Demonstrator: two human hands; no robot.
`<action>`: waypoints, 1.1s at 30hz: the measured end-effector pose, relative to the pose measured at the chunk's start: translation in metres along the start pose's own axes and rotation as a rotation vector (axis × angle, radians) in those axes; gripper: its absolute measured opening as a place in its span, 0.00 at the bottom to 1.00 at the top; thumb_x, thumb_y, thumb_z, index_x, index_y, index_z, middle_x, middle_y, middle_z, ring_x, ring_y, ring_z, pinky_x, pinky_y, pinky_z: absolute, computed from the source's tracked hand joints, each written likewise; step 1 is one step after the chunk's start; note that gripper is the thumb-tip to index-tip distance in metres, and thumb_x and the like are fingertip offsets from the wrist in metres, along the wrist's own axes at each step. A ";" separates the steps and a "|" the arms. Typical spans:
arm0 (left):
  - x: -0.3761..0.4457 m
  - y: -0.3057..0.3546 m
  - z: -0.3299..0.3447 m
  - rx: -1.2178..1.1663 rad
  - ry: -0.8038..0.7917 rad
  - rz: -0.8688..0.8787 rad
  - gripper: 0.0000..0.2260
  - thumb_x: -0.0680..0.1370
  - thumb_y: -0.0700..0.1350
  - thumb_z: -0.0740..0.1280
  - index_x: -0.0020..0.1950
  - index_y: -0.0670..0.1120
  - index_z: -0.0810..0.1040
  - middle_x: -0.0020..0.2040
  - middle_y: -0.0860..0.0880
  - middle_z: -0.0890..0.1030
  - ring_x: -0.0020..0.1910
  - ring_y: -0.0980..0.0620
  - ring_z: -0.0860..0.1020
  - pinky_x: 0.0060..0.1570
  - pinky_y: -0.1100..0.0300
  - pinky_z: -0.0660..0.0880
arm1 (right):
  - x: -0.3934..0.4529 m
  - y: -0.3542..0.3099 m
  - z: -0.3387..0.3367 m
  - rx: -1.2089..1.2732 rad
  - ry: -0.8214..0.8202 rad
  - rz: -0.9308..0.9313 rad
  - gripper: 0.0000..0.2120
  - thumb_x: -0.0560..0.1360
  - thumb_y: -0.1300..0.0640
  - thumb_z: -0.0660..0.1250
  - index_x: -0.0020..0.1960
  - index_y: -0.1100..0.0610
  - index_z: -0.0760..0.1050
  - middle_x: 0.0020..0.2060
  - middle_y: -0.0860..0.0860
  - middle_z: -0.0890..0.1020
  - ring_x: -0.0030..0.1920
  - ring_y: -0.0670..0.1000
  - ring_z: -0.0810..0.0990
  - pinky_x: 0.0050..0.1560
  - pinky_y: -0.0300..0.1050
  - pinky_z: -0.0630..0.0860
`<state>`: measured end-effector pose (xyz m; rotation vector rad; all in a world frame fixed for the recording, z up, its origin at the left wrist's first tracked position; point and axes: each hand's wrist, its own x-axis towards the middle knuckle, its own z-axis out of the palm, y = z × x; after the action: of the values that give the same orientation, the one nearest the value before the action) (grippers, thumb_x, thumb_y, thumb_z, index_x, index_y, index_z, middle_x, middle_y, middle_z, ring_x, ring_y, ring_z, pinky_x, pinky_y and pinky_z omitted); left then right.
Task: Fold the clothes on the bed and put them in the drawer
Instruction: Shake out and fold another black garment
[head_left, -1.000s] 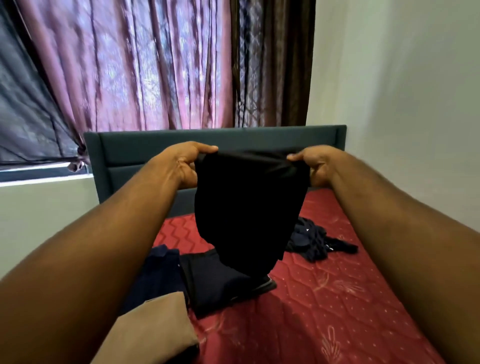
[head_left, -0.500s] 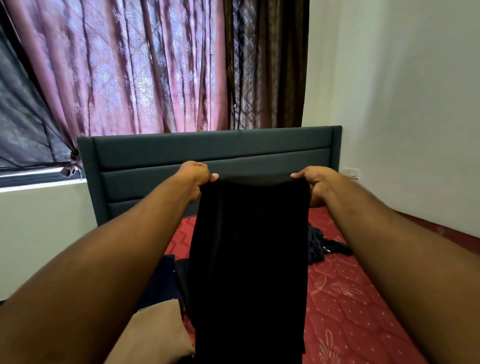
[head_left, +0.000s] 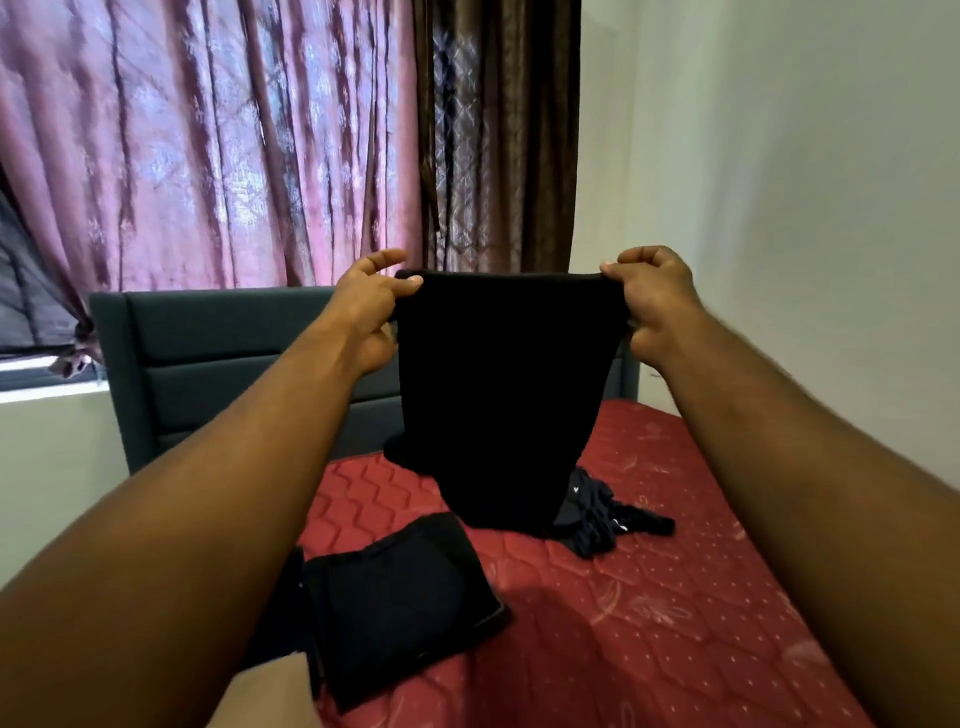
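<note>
While pinching the black garment (head_left: 498, 395) up by its top corners with left hand (head_left: 371, 306) and right hand (head_left: 657, 301), folding it above the bed (head_left: 675, 597), probably needing laying flat next.

Black garment (head_left: 498, 395) hangs lifted above red bed (head_left: 675, 597), top edge pinched.

We have one view only, a wide-angle camera worn on the head, so nothing is shared with a second. It faces forward and a little down along both outstretched forearms, close to them, across the bed (head_left: 649, 597) toward the headboard (head_left: 234, 364) and curtains (head_left: 234, 140) at the far end.
</note>
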<state>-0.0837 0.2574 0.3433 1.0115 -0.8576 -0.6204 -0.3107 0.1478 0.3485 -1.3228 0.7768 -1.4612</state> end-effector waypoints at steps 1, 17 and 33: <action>-0.013 -0.008 -0.006 0.070 -0.024 0.011 0.14 0.78 0.32 0.63 0.52 0.52 0.76 0.42 0.52 0.80 0.31 0.58 0.77 0.33 0.61 0.74 | -0.016 0.010 -0.008 -0.010 -0.016 -0.016 0.06 0.76 0.62 0.68 0.50 0.53 0.76 0.45 0.50 0.80 0.43 0.47 0.78 0.35 0.40 0.76; -0.281 -0.407 -0.145 1.353 -0.276 -0.261 0.17 0.74 0.47 0.70 0.61 0.61 0.79 0.55 0.55 0.79 0.60 0.53 0.76 0.49 0.56 0.62 | -0.247 0.367 -0.137 -1.104 -0.706 0.364 0.19 0.64 0.72 0.70 0.50 0.53 0.79 0.38 0.48 0.78 0.36 0.47 0.77 0.35 0.32 0.68; -0.271 -0.276 -0.158 0.833 -0.839 -0.266 0.05 0.74 0.50 0.69 0.48 0.52 0.81 0.40 0.56 0.82 0.40 0.58 0.81 0.42 0.58 0.77 | -0.217 0.246 -0.141 -0.817 -1.231 0.548 0.06 0.70 0.64 0.74 0.44 0.55 0.80 0.33 0.46 0.81 0.34 0.40 0.78 0.36 0.34 0.73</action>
<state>-0.1117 0.4287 -0.0366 1.6635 -1.8278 -0.9703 -0.4035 0.2522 0.0204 -2.0045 0.7588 0.2826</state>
